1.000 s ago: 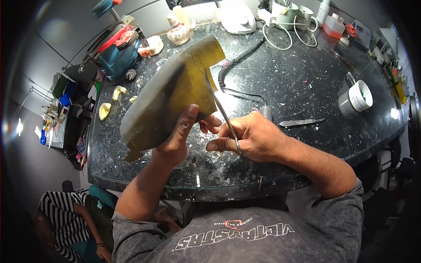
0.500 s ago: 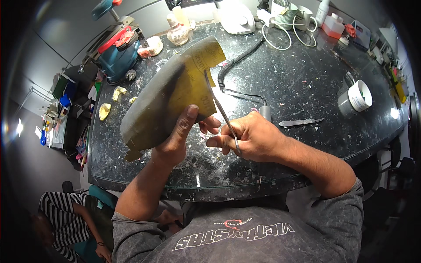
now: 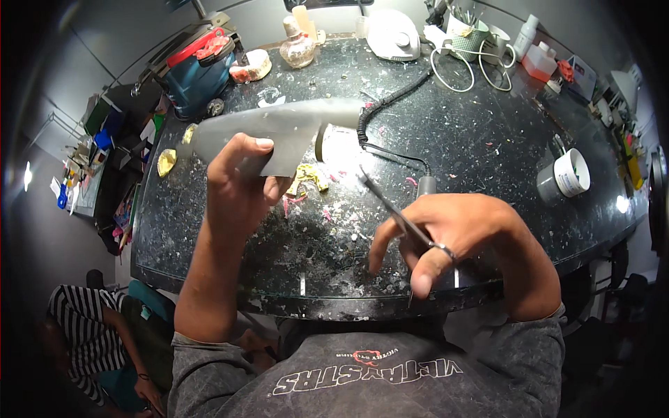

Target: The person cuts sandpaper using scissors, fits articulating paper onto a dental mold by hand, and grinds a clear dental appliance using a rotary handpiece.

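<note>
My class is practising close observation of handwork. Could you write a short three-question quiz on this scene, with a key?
1. Which hand holds the scissors?
2. True or false: the scissors are touching the sandpaper sheet.
3. What colour is the squat bottle at the back right of the bench?
a) green
b) dark blue
c) orange-pink

Key
1. The right hand.
2. False: a gap shows between the scissors and the sandpaper sheet, which the left hand holds.
3. c
</note>
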{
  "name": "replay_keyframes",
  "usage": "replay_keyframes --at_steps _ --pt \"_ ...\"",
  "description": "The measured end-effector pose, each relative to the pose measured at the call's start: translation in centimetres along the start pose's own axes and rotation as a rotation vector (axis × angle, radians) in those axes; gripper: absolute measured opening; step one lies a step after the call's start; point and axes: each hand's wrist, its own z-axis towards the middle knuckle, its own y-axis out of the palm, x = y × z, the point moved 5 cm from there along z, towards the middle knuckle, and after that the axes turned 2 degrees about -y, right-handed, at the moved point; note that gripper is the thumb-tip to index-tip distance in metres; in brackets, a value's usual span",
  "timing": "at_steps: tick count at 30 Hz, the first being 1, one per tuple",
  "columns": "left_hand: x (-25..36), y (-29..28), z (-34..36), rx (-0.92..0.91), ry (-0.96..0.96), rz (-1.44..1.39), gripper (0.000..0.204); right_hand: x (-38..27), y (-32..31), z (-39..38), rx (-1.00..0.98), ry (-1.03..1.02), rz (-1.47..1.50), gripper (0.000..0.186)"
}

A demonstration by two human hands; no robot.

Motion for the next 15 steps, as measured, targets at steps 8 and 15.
replay_keyframes --at_steps 8,15 --pt "0.1 -2.5 0.4 -0.400 -0.156 -0.053 0.018 -0.4 -0.9 -0.1 0.215 0.129 -0.321 0.057" --pt "-0.7 -3.9 0.1 -0.085 0.108 0.213 0.023 0.0 -1.1 -0.1 0.272 0.192 -0.312 0.048"
